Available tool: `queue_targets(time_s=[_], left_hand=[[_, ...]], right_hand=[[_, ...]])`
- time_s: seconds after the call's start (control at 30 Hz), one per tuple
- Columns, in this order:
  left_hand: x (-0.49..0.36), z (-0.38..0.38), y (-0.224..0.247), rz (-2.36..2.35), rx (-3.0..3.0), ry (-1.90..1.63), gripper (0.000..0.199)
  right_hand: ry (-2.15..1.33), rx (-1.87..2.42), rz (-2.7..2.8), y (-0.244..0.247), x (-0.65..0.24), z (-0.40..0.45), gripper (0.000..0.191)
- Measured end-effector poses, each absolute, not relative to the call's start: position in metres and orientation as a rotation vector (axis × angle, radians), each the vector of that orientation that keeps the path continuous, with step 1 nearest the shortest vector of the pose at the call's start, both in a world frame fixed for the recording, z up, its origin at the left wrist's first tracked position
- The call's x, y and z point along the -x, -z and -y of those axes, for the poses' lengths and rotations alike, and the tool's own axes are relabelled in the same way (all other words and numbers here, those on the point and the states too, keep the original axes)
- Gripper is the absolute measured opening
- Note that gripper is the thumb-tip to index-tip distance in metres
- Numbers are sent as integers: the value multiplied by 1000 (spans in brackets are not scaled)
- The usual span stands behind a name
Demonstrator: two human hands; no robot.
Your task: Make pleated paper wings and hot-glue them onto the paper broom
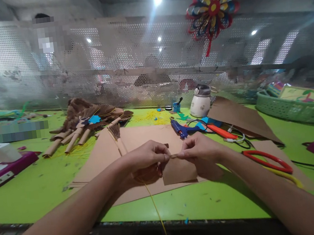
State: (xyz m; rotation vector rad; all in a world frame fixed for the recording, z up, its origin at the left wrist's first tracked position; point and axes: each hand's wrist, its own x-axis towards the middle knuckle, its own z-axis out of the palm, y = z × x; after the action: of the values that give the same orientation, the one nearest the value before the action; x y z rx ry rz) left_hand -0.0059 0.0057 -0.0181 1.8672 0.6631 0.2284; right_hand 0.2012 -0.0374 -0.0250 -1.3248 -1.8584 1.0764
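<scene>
My left hand (151, 154) and my right hand (199, 146) pinch the top edge of a small piece of brown paper (179, 171), which looks rolled or folded between the fingertips. The rest of that piece hangs down over larger brown paper sheets (102, 166) lying on the green table. Left of my left hand is a small paper tube with a fringed end (116, 134). A yellow string (155, 205) trails from under my left hand over the table edge. Beyond my right hand lies a blue glue gun (179, 128).
Brown paper tubes (74, 140) are piled at the back left, near a purple power strip (9, 170). On the right are red-handled scissors (268, 161), an orange-red cutter (221, 131), a white bottle (200, 102) and a green basket (296, 112). A perforated screen (127, 60) stands behind.
</scene>
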Motion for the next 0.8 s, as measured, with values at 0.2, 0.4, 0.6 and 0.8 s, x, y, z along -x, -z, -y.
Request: queue_targets(time_s=[0.2,0.4,0.6,0.8], left_hand=[[3,-5,19,-763,-2053,-312,32],[3,-5,23,-719,-2127,-316,29],[6,-9,20,-647,-2062,-240,18],[10,-10,19,-532,-1704,-322,17]], right_hand=[[-1158,1255,1892,21,-199,39,27],[-1235,1267,1964,16,-211,36,24],[-1375,1203,1914,14,-224,37,24],[-1278,1009,1641,13,-233,37,27]])
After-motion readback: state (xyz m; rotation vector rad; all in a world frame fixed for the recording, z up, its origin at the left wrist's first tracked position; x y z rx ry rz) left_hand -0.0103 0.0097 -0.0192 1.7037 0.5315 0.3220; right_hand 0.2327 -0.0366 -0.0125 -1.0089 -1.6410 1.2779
